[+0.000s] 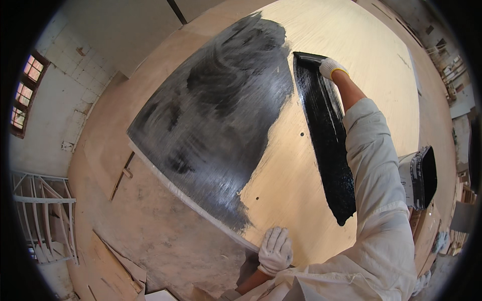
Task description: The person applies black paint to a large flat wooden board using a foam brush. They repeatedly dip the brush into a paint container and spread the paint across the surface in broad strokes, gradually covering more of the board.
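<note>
A large pale board (pixel 281 170) spreads out in front of me. Smeared black coating (pixel 216 110) covers much of its left side. To the right of that, a thick, wet black strip (pixel 326 150) runs lengthwise over bare surface. At the strip's far end my right hand (pixel 332 68), in a white knit glove with a yellow cuff, is closed on a wide, flat spreader (pixel 307 57) coated in black; its handle is mostly hidden. My left hand (pixel 275 250), gloved too, lies flat on the board's near edge with its fingers stretched out.
A white bucket (pixel 410 175) with a black-smeared rim stands right of my right arm. Light metal racks (pixel 45 200) are at the left wall. Boards and offcuts (pixel 118 263) lie low on the left. Two small dark spots (pixel 302 134) mark the bare surface.
</note>
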### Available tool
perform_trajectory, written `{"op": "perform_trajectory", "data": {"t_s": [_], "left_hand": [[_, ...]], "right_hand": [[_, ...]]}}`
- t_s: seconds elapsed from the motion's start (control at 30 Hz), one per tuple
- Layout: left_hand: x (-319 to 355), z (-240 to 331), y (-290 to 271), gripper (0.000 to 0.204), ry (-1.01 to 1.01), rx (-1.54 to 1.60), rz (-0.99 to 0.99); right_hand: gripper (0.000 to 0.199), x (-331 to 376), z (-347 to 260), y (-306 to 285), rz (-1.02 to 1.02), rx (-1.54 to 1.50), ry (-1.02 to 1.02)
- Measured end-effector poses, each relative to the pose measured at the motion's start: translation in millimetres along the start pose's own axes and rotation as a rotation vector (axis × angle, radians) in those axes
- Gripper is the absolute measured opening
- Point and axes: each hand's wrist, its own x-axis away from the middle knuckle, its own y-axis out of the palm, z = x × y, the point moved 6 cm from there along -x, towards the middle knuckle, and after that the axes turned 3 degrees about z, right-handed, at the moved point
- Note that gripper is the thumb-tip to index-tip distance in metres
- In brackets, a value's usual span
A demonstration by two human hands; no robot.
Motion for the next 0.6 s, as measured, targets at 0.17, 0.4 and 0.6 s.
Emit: {"op": "perform_trajectory", "data": {"t_s": [0.17, 0.4, 0.6], "left_hand": [[1, -1, 3, 0.018, -0.061, 0.001, -0.006], [-9, 4, 3, 0.015, -0.039, 0.085, -0.038], [-16, 9, -6, 0.020, -0.002, 0.011, 0.009]], "right_hand": [[0.051, 55, -38, -9, -0.045, -0.252, 0.101], [0.045, 368, -104, -54, -0.036, -0.195, -0.260], [0.037, 359, -90, -51, 0.036, -0.305, -0.184]]}}
